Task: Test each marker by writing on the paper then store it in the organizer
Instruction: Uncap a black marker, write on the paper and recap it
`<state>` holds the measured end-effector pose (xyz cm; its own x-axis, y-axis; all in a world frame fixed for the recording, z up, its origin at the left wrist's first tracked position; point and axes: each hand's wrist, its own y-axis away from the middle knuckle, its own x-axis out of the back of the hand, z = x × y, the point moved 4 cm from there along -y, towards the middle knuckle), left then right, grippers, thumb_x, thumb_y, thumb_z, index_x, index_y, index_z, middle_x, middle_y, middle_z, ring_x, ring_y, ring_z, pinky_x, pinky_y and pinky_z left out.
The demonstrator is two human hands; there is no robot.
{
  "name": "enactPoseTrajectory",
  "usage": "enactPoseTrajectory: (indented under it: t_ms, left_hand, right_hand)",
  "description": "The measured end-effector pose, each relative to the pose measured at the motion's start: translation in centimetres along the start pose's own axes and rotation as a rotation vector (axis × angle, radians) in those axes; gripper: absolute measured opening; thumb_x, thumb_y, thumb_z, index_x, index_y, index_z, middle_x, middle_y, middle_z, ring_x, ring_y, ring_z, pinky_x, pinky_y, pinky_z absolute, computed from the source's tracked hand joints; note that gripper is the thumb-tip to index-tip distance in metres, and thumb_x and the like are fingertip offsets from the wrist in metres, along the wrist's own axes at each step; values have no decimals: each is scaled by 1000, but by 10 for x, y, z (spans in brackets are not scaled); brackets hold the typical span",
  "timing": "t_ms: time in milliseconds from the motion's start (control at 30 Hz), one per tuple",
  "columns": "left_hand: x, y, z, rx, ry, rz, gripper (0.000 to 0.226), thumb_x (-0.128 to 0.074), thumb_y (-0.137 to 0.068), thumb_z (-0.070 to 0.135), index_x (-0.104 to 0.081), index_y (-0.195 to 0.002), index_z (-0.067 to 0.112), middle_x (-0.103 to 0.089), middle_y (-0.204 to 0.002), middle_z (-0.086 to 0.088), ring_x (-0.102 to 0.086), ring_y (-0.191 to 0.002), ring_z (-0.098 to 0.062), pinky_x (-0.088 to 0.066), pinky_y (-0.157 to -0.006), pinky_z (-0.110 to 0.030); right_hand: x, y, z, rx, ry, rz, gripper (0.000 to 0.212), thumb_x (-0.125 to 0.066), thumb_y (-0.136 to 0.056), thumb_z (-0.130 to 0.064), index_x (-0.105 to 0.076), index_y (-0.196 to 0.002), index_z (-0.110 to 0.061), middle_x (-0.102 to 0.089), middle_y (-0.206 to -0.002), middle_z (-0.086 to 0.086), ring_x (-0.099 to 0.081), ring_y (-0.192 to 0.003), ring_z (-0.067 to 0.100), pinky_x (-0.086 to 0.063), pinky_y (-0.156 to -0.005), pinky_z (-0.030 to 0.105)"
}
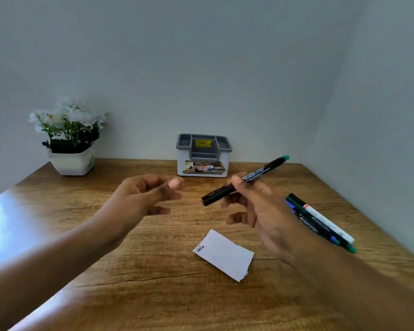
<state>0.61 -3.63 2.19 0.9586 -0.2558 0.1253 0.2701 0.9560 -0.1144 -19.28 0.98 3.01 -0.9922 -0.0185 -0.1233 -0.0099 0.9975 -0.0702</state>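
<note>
My right hand [253, 206] holds a black marker [261, 174] with a green end cap, raised above the wooden table and tilted up to the right. A short way to the left of the marker's black cap end, my left hand [148, 194] hovers with fingers apart and empty. A small white paper [225, 255] with a short scribble at its left corner lies on the table below my hands. The grey and white organizer [203, 155] stands at the back against the wall. Several more markers [320, 223] lie in a bundle at the right.
A white pot of white flowers [71, 139] stands at the back left of the wooden table [153, 295]. Walls close off the back and the right side. Glare covers the table's left edge.
</note>
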Motion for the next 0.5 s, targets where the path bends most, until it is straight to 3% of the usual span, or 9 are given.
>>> enactPoseTrajectory:
  t_ms: [67, 133, 200, 267, 367, 500]
  left_hand:
    - [8, -23, -3, -38, -12, 122, 48, -70, -69, 38, -65, -116, 29, -66, -125, 3, -61, -115, -14, -51, -92, -35]
    - [10, -53, -14, -5, -114, 196, 68, -74, -78, 29, -46, -140, 30, -45, -148, 0, -45, -133, -20, -39, -107, -40]
    - [3, -85, -24, 51, -167, 226, 86, -75, -82, 26, -24, -151, 30, -27, -158, -6, -32, -143, -28, -32, -113, -46]
    - [-8, -112, -30, 72, -167, 240, 99, -77, -80, 29, -10, -154, 30, -20, -161, -9, -26, -145, -33, -30, -114, -52]
    - [-22, -143, -36, 63, -89, 238, 109, -79, -79, 25, -1, -155, 26, -23, -160, -9, -28, -144, -32, -29, -116, -50]
    - [-31, -162, -46, 20, -128, 260, 101, -81, -76, 21, -15, -153, 20, -43, -150, -6, -42, -137, -27, -36, -113, -47]
  right_hand:
    - [6, -5, -14, 51, -22, -22, 16, -48, -89, -30, -53, -90, -15, -66, -76, 5, -66, -73, 21, -54, -61, 38]
    - [4, -5, -29, 101, 30, -76, 20, -48, -88, -35, -53, -90, -15, -58, -61, 3, -59, -56, 18, -54, -61, 40]
    - [0, -8, -44, 115, 219, -79, 26, -47, -90, -39, -59, -95, -16, -42, -51, -3, -41, -42, 10, -51, -51, 30]
    - [-2, -22, -64, 150, 538, -3, 31, -43, -94, -40, -66, -100, -20, -37, -47, -9, -33, -39, 5, -38, -42, 18]
    - [-5, -68, -94, 147, 872, 55, 34, -35, -98, -27, -67, -98, -15, -45, -56, -6, -37, -47, 7, -27, -45, 19]
    - [-17, -135, -121, 113, 1219, 19, 15, -46, -90, -16, -57, -85, -6, -44, -67, 3, -39, -53, 13, -32, -46, 23]
